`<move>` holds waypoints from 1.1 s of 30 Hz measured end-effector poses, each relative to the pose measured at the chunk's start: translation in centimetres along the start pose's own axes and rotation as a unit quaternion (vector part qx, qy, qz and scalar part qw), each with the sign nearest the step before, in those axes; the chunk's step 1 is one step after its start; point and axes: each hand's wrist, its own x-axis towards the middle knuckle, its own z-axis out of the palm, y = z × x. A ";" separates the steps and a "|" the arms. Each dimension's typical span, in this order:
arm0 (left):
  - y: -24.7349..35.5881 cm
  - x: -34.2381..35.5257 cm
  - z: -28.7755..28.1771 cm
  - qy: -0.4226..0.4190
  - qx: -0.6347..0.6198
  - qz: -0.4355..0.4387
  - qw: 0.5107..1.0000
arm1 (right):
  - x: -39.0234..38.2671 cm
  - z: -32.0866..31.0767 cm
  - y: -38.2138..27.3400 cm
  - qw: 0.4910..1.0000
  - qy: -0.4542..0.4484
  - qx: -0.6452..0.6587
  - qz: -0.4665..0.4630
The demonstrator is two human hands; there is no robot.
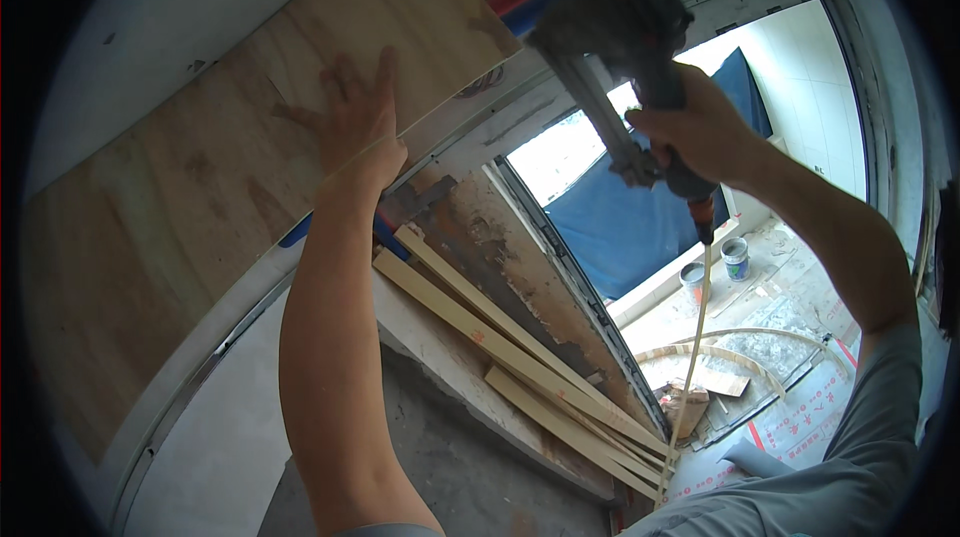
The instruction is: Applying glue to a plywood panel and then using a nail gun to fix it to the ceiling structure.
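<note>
One board (190,197) at left, one nail gun (615,22) right of it, two buckets (735,262) far right. Left hand (358,127): fingers spread apart against board. Right hand (705,127): fingers clamped around nail gun's handle.

I see daylight pouring in through the framed opening (858,77) toward two o'clock, its palest patches burnt to plain white. Away from it my view turns dimmer: the plywood panel (170,207) at nine o'clock sits in flat, soft light, and the grey surface (430,427) near six lies in shade. At one o'clock the nail gun (612,27) reads dark and blurred. My fisheye bends straight edges, and black swallows the corners.
</note>
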 end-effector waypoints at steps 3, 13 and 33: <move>-0.3 0.0 -1.4 -0.008 -0.007 -0.002 1.000 | -1.2 1.1 0.3 0.995 -0.063 0.012 0.077; -0.2 0.1 -0.7 0.001 -0.017 0.008 1.000 | 1.4 2.0 -0.9 0.998 -0.043 0.029 0.047; -0.5 0.0 -0.2 0.022 -0.024 0.018 0.999 | 0.3 5.4 -1.7 0.986 -0.159 -0.011 0.042</move>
